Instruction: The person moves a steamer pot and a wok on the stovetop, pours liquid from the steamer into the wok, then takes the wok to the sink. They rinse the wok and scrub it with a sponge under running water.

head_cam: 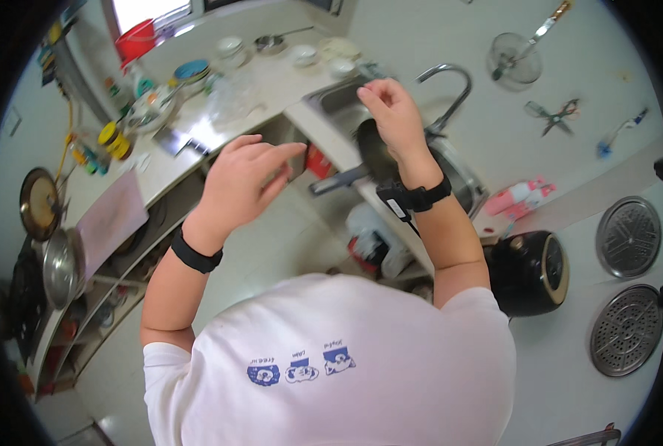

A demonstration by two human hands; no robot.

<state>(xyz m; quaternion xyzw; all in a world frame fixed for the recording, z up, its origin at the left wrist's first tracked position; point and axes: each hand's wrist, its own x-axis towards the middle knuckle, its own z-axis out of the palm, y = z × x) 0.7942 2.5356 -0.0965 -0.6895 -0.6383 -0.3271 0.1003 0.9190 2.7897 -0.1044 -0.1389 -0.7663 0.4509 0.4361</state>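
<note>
My left hand [248, 181] is raised over the gap beside the counter, its fingers spread and nothing visible in them. Above the sink [337, 106], my right hand [395, 114] has its fingers curled, with thumb and fingertips close together; whether something small is between them cannot be told. A dark frying pan [373, 148] rests at the sink beneath my right hand and is partly hidden by it. Its handle [340, 179] points towards my left hand. A curved metal faucet [465, 83] rises beside my right hand.
A cleaver [172, 140], a plastic bag [231, 100], stacked bowls [231, 50] and a pink cutting board [111, 220] are on the counter. A yellow-lidded jar [114, 140] stands near its edge. A black air fryer [524, 273] is on the right. A strainer [514, 58] hangs on the wall.
</note>
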